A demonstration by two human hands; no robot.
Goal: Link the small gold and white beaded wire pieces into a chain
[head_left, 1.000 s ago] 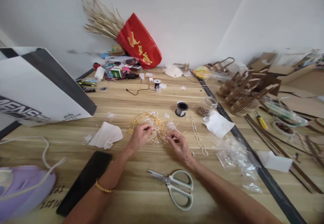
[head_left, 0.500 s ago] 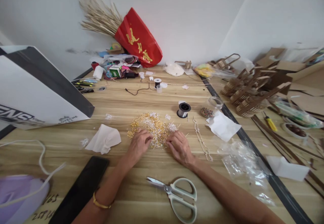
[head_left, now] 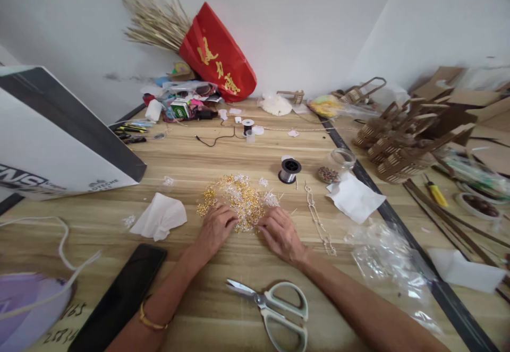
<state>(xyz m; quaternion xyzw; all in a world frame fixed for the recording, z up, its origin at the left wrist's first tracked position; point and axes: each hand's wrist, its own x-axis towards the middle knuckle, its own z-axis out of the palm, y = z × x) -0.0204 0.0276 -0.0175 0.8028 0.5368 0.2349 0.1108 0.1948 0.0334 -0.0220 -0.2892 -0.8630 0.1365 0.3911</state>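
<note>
From here I see both hands have sunk onto the pale wooden table [head_left: 191, 166]; the left hand [head_left: 215, 228] and right hand [head_left: 281, 232] lie just apart, fingers curled into the near edge of the glittering heap of gold and silver beads [head_left: 239, 198]; whether either pinches anything, I cannot tell.

Craft workshop, hand-assembly bench. Evidence: long wooden worktable [head_left: 223, 153] against a bare white wall, with a pile of gold and white beads [head_left: 239, 198], wire spool [head_left: 289, 170], scissors [head_left: 279, 307], bead jar [head_left: 342, 158] and yellow utility knife [head_left: 436, 195]. Right side: stacked slotted wooden baskets [head_left: 402, 145], cardboard sheets [head_left: 478, 102], dark wood strips [head_left: 450, 219]. Small supplies cluttered along the back edge.
</note>
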